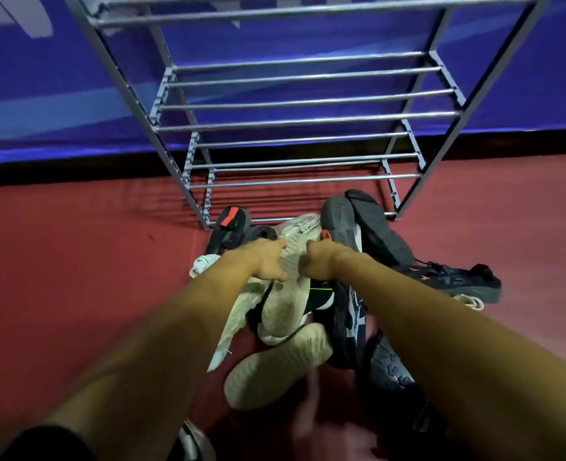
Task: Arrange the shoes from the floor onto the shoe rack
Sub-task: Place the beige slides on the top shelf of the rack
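Both hands on cream shoe

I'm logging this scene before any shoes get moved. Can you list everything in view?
shoe rack: one, grey metal bars, standing against the blue wall, shelves bare
blue wall: one, behind the rack
floor: red, under everything
pale shoes: at least two, cream, middle of the pile
dark shoes: several, black or navy, some sole-up, right and rear of the pile
left hand: gripping the upper pale shoe
right hand: closed on the same shoe
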A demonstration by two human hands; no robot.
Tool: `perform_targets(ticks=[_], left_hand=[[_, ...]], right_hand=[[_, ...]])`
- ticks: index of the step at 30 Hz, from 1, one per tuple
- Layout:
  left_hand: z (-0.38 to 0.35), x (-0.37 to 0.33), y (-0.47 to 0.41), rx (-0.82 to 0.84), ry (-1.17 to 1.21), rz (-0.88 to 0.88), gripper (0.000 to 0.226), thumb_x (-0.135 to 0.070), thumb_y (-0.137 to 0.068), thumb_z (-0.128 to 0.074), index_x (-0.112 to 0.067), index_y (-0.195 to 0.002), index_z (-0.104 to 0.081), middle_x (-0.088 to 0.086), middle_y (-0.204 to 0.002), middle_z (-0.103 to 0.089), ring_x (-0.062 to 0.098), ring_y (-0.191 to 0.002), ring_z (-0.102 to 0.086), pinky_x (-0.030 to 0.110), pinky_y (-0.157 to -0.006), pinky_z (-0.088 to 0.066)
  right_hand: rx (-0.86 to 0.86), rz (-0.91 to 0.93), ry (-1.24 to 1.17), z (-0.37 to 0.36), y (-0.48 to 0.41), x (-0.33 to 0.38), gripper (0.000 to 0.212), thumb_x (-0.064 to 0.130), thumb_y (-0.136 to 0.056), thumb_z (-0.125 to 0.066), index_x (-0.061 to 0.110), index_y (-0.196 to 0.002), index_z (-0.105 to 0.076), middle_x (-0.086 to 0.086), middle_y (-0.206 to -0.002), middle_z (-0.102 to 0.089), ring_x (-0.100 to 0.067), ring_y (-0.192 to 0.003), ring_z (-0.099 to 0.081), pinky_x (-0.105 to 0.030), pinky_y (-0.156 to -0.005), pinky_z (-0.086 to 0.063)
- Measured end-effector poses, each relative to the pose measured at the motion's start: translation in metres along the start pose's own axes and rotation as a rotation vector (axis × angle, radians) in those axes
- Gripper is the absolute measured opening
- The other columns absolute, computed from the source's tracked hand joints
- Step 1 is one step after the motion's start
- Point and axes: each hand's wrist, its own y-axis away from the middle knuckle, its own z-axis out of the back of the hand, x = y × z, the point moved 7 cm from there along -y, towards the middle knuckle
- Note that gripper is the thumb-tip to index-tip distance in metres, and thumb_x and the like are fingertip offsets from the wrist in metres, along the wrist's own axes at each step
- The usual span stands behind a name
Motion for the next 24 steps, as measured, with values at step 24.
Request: perform_targets(ticks=[24], left_hand=[[-0.079, 0.001, -0.01, -0.097, 0.104, 0.095, 0.087, -0.053, -0.073, -0.073, -0.025, -0.144, -0.031, 0.005, -0.14, -0.033, 0.041, -0.115, -0.053, 0.049, -0.091, -0.049]], right_hand=[[-0.162, -0.071, -0.254, -0.04, -0.018, -0.008, 0.046, 0.018, -0.092, -0.053, 0.013, -0.133, -0.034, -0.016, -0.119, -0.061, -0.038, -0.109, -0.06, -0.04, -0.074, -0.042]])
